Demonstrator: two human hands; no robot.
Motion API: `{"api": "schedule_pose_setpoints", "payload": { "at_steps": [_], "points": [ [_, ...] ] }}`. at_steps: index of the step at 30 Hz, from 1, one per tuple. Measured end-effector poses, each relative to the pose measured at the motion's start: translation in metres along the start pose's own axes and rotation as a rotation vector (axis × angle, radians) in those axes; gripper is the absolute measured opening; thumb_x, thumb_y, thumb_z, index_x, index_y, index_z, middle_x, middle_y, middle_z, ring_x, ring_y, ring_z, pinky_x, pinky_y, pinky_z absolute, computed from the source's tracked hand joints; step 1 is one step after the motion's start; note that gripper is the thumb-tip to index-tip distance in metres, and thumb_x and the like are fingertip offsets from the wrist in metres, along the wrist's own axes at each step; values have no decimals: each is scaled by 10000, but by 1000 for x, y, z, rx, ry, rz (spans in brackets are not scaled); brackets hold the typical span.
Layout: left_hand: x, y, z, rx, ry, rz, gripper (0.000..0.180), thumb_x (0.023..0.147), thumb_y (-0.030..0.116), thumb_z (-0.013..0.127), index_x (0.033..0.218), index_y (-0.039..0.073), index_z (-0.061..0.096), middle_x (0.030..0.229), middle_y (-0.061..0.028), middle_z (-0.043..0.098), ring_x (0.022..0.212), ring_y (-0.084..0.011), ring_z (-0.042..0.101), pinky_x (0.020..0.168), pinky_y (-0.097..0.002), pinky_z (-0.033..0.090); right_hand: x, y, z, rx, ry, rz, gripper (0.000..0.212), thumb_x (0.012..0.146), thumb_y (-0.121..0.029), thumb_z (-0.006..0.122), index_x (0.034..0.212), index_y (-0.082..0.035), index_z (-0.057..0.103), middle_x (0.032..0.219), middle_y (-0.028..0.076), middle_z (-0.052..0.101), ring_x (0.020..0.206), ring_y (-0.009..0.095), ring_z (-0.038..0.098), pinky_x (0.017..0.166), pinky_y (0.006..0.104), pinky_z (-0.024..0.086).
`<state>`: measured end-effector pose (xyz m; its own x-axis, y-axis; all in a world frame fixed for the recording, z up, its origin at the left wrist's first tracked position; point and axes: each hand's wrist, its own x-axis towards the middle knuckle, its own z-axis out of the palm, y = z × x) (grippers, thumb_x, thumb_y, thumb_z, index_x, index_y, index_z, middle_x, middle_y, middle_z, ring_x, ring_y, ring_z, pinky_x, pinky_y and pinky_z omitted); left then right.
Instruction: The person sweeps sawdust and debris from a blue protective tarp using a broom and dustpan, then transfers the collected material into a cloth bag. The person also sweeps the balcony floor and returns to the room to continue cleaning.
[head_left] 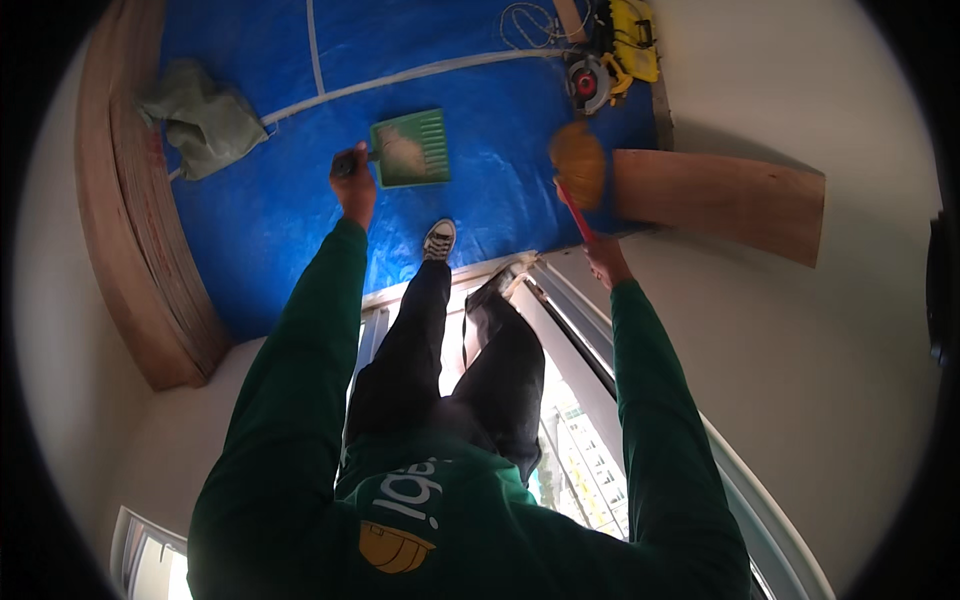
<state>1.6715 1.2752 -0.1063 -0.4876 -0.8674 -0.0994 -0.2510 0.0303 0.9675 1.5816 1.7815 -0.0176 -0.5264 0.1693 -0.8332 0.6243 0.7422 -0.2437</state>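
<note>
My left hand [354, 183] is wrapped round the dark handle of a green dustpan [433, 150], which sits low over the blue floor sheet with a patch of pale dust in its pan. My right hand [606, 262] grips the red handle of a hand brush [579, 165]. The brush's yellow-orange bristles are smeared by motion and lie beside the near end of a wooden plank on the right. A wide gap of blue sheet separates brush and dustpan.
Blue sheeting [300, 250] with white tape seams covers the floor. Stacked wooden boards [130, 250] line the left wall; a grey-green sack [205, 120] slumps beside them. At upper right sit a circular saw [588, 85] and a yellow case [634, 40]. A wooden plank [725, 195] leans rightward.
</note>
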Motion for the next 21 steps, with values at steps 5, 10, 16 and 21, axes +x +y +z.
{"api": "schedule_pose_setpoints", "payload": {
  "at_steps": [5, 10, 16, 21],
  "points": [
    [22, 6, -7, -1, -40, -40, 270, 973, 277, 787, 968, 17, 714, 881, -45, 716, 811, -132, 621, 757, -340, 524, -35, -44, 106, -697, -89, -730, 189, 883, -166, 687, 1021, -41, 718, 857, 179, 732, 800, 359, 716, 739, 480, 571],
    [33, 11, -29, 1, -105, -148, 295, 978, 294, 782, 989, 4, 729, 887, -49, 723, 819, -122, 622, 761, -328, 531, -168, -88, 118, -281, -140, -417, 369, 915, -237, 682, 1210, -18, 724, 1006, 298, 734, 934, 436, 724, 839, 480, 560],
    [68, 9, -52, -38, -152, -71, 318, 989, 336, 770, 968, 20, 740, 870, -29, 710, 822, -115, 614, 752, -322, 526, -295, -87, -51, 16, -194, -185, 355, 969, -215, 727, 1232, 10, 650, 923, 77, 722, 851, 124, 669, 760, 303, 539],
    [73, 15, -97, 54, -258, -68, 315, 1019, 329, 730, 974, 17, 727, 886, -20, 674, 817, -117, 569, 749, -330, 500, -340, -93, -178, -92, 41, -34, 330, 958, -255, 697, 1168, -3, 729, 796, 26, 667, 630, 66, 539, 507, 228, 412]
  ]
}}
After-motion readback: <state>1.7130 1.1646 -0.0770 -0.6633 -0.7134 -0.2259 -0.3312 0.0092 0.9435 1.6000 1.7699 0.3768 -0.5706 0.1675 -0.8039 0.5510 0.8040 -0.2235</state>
